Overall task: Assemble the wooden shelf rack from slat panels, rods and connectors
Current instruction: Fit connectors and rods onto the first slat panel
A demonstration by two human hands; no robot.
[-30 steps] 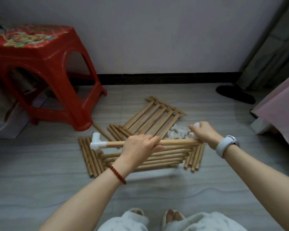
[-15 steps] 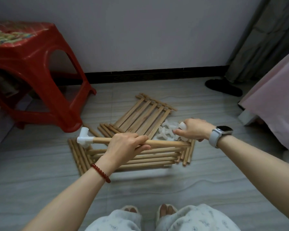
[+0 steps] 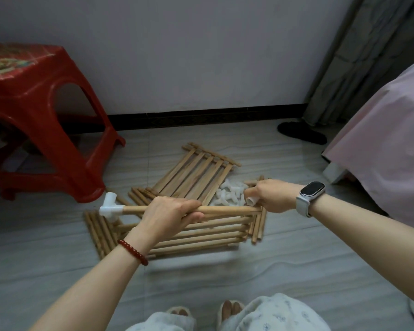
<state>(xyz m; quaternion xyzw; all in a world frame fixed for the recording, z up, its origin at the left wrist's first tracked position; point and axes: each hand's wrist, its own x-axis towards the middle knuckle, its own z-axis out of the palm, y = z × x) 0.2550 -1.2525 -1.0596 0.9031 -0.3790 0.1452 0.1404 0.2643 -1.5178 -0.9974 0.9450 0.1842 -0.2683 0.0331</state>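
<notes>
Above the floor [image 3: 296,271], a rod [image 3: 225,209] is held level, gripped mid-length by the left hand [image 3: 167,217], a white connector [image 3: 110,207] fitted on its left end. Another connector [image 3: 252,200] is pinched by the right hand [image 3: 273,195] at the rod's right end, over the slat panels [image 3: 196,177] lying below.

Left side: the red stool [image 3: 46,130] stands near my left hand [image 3: 167,218]; its near leg is just beside the white connector [image 3: 110,207] on the rod [image 3: 225,209].
Below my hands: slat panels [image 3: 196,177] and loose rods [image 3: 98,231] cover the floor [image 3: 249,278].
Right side: my right hand [image 3: 273,195] is over the heap of white connectors [image 3: 227,193]; the pink bed cover [image 3: 387,144] blocks further right.
Far side: bare floor up to the wall [image 3: 201,56]; a dark slipper [image 3: 301,133] lies by the curtain [image 3: 359,56].
Near side: open floor between the panels and my knees [image 3: 273,314].
</notes>
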